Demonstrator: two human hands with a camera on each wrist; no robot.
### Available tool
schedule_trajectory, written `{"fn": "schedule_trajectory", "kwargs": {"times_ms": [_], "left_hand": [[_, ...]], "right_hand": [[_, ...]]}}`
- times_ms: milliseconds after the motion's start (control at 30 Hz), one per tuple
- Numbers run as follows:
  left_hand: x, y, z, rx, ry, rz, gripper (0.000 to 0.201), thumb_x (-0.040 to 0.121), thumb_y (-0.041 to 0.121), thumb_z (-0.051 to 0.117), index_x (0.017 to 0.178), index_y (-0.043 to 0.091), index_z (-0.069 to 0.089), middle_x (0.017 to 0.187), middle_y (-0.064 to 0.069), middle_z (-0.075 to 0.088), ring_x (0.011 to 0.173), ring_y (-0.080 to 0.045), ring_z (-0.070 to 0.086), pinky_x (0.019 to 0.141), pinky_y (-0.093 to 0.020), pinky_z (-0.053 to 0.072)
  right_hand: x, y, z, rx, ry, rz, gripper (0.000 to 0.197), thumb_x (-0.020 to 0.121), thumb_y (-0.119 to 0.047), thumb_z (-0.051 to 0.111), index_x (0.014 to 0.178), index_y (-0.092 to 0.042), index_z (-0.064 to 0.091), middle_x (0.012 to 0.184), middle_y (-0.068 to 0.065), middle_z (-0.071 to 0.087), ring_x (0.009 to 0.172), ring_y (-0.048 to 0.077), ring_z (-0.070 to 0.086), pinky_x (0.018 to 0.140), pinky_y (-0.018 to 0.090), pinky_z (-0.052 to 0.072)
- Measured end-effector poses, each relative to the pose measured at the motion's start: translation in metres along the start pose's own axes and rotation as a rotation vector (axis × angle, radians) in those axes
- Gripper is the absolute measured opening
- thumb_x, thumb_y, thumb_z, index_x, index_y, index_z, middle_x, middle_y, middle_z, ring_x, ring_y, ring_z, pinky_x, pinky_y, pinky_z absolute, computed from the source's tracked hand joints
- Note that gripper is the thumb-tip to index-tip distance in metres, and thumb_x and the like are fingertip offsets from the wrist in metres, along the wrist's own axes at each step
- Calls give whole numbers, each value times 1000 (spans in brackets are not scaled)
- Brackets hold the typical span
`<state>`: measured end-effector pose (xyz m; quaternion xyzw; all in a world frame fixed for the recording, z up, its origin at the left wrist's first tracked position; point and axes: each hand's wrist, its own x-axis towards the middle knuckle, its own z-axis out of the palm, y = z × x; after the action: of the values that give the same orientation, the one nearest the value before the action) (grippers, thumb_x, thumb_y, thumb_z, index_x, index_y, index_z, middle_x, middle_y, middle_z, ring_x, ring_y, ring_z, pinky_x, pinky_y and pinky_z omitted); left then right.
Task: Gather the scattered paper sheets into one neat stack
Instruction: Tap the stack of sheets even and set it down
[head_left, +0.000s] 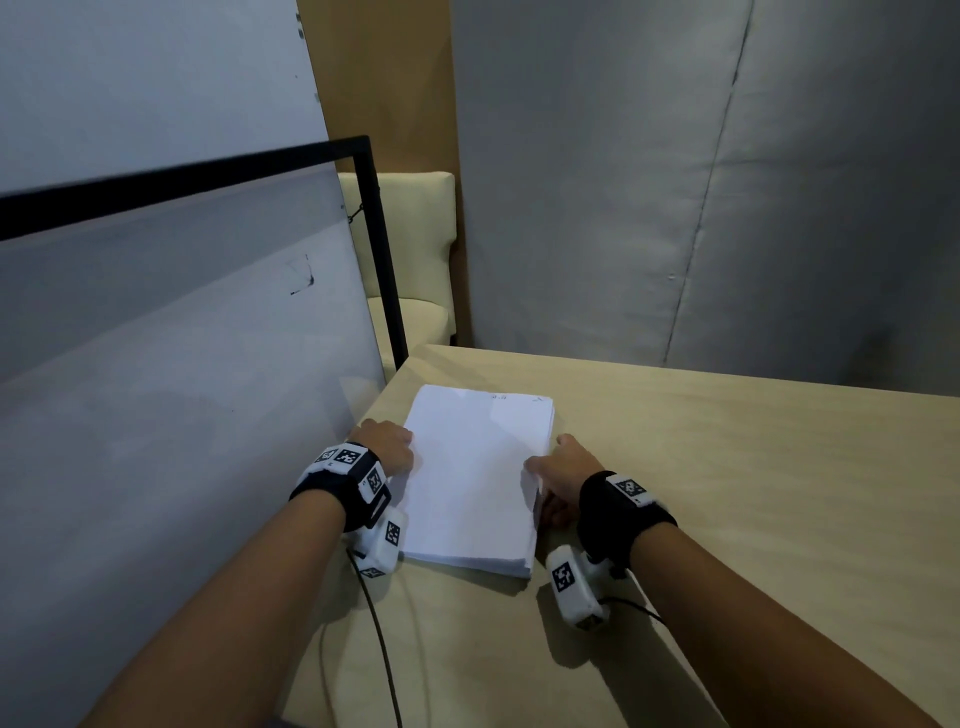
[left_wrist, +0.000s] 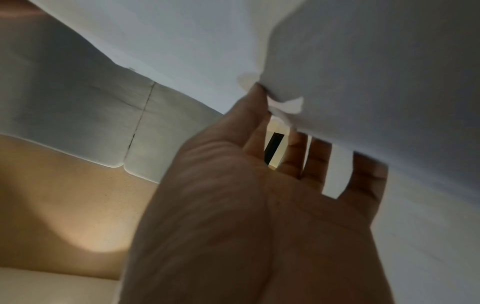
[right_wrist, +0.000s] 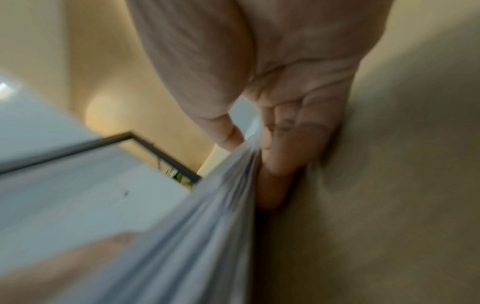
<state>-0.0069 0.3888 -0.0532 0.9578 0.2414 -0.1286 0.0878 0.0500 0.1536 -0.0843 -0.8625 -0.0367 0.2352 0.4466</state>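
Both hands bracket the stack at its long edges: the right hand pinches the right edge, thumb on top and fingers beneath, while the left hand lies against the left edge, fingers nearly straight, clasping nothing. The stack sits near the table corner. A hard lift on the right could fan the upper sheets and undo the alignment.
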Motion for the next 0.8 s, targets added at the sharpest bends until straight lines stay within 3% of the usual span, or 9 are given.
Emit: {"fn": "schedule_trajectory", "kwargs": {"times_ms": [100, 233, 400, 533, 633, 700, 800], "left_hand": [[-1, 3, -1, 60, -13, 7, 46, 97, 19, 50, 143, 19, 49, 149, -11, 43, 140, -30, 36, 112, -33, 35], [-2, 5, -6, 95, -45, -14, 48, 96, 26, 51, 143, 19, 46, 149, -14, 38, 139, -34, 33, 113, -37, 31], [1, 8, -15, 69, 5, 33, 82, 90, 49, 62, 156, 25, 21, 156, -16, 23, 144, -39, 22, 114, -49, 32], [1, 19, -20, 151, -38, 95, 92, 82, 55, 70, 156, 25, 24, 156, -11, 26, 145, -35, 24, 113, -51, 33], [1, 24, -19, 189, -132, 105, 96, 76, 55, 76, 154, 23, 29, 153, -12, 31, 140, -35, 35, 110, -47, 38], [1, 25, -18, 181, -184, 128, 90, 76, 52, 78, 149, 21, 37, 149, -12, 37, 134, -33, 43, 107, -43, 42], [1, 25, -18, 166, -196, 147, 83, 77, 49, 79, 146, 21, 42, 148, -11, 38, 133, -32, 44, 107, -41, 42]], "right_hand": [[-4, -2, -10, -281, 49, -36, 66, 89, -41, 56, 144, -13, 32, 132, 10, 57, 109, 32, 60, 88, 40, 53], [-9, -9, -20, -423, 42, -78, 65, 88, -47, 56, 143, -17, 38, 136, 8, 55, 115, 29, 58, 97, 42, 50], [-12, -26, -21, -605, 71, -178, 73, 87, -56, 60, 147, -21, 37, 149, 9, 36, 135, 32, 39, 108, 46, 39], [-12, -43, -5, -763, 59, -295, 79, 84, -60, 62, 147, -21, 35, 155, 6, 29, 141, 29, 31, 113, 46, 32], [-9, -50, 15, -875, -30, -327, 89, 82, -62, 63, 152, -22, 27, 163, 6, 15, 149, 30, 15, 118, 50, 22], [-7, -52, 24, -885, -111, -283, 91, 81, -61, 65, 153, -21, 25, 162, 6, 18, 148, 30, 20, 117, 49, 25], [-6, -54, 30, -894, -171, -228, 80, 84, -59, 65, 146, -16, 38, 150, 7, 43, 134, 29, 44, 106, 42, 40]]}}
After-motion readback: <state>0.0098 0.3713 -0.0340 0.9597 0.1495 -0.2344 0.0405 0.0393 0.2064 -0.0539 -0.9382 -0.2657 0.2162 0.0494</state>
